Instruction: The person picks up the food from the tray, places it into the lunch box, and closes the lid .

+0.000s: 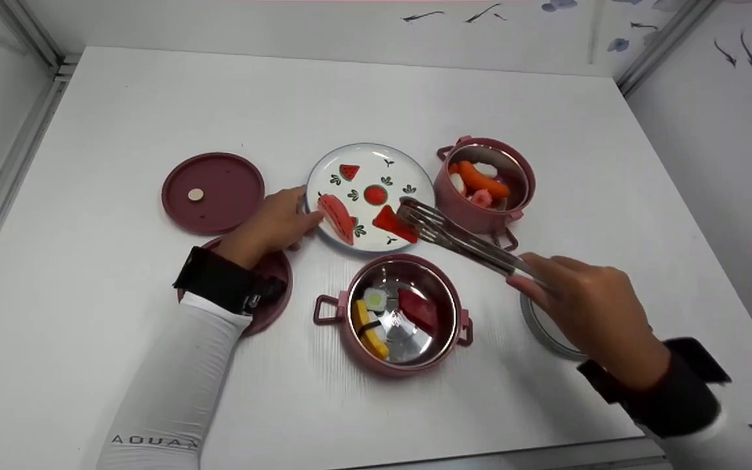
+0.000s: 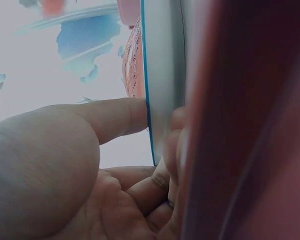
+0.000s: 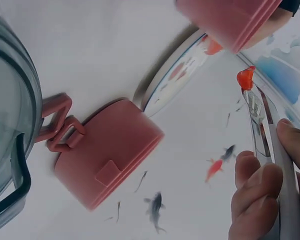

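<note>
My left hand [image 1: 278, 222] holds the left rim of a white plate [image 1: 366, 155] printed with watermelons and leaves. In the left wrist view the thumb presses the rim, with fingers behind it. A pink-red toy meat slice [image 1: 337, 219] lies on the plate near that hand. My right hand [image 1: 595, 303] grips metal tongs [image 1: 470, 247] reaching over the plate's right side. Between the tong tips is a small red toy food piece [image 3: 245, 78], raised off the plate in the right wrist view. Below the plate stands a pink pot [image 1: 389, 373] with a yellow strip, a dark red block and a pale green-centred piece inside.
A second pink pot [image 1: 464, 212], right of the plate, holds an orange toy carrot and white and pink pieces. Two dark red lids lie at left, one with a pale knob [image 1: 196, 194], the other partly under my left forearm. A round glass container [image 3: 12, 100] stands near my right wrist.
</note>
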The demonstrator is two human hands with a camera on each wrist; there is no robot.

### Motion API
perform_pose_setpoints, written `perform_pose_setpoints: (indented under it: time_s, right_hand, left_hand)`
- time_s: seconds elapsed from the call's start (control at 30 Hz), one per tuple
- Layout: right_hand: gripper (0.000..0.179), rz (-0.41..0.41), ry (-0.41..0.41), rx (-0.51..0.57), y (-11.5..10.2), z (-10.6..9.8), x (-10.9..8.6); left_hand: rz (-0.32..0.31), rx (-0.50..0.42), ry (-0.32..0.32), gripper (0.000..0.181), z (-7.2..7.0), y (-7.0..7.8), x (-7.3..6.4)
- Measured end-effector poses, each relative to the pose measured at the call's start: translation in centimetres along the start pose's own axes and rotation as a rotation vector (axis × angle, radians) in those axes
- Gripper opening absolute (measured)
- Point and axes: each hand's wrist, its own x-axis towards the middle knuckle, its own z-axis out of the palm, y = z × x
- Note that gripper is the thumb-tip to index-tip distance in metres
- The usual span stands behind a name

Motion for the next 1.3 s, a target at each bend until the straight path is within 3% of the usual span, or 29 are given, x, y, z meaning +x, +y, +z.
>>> perform_pose_setpoints:
  time_s: [0.13, 0.23, 0.47, 0.57, 0.63, 0.7, 0.8, 0.9, 1.13, 1.3]
  right_hand:
    - [0.036, -0.017, 0.067, -0.001, -0.8, -1.0, -3.2]
    - [0.042, 0.001, 0.063, 0.012, -1.2, -1.3, -4.7]
    - [0.04, 0.012, 0.06, 0.007, -1.0, -1.6, -4.9]
    - [0.045, -0.008, 0.078, -0.021, -0.8, -1.3, -4.2]
    - [0.06, -0.017, 0.083, -0.028, -0.7, -0.9, -3.6]
    - [0.059, -0.026, 0.072, -0.021, -0.7, -0.5, -2.8]
    - [0.044, -0.031, 0.038, 0.001, -0.7, 0.2, -0.9]
    - [0.04, -0.001, -0.033, 0.023, -1.0, 1.2, 1.7]
    - [0.05, 0.1, -0.325, 0.016, -1.8, 4.3, 6.7]
    - [0.053, 0.115, -0.369, 0.009, -2.1, 5.6, 8.0]
  left_hand:
    - [-0.01, 0.01, 0.005, 0.041, -0.1, 0.3, 0.1]
    - [-0.025, 0.008, 0.006, 0.041, -0.1, 0.2, 0.1]
    - [-0.025, -0.005, 0.004, 0.042, -0.1, -0.1, 0.0]
    - [-0.027, -0.006, 0.004, 0.042, -0.2, 0.1, 0.0]
    - [-0.035, -0.003, 0.004, 0.043, -0.2, 0.2, 0.0]
    - [-0.042, 0.005, -0.003, 0.044, -0.1, 0.2, -0.1]
    - [-0.051, 0.003, -0.009, 0.044, -0.2, 0.4, -0.2]
    - [-0.047, -0.001, -0.001, 0.043, -0.5, 0.5, -0.2]
    - [-0.044, -0.016, -0.016, 0.042, -0.3, 0.0, -0.1]
    - [-0.021, -0.024, -0.015, 0.042, 0.0, -0.1, 0.1]
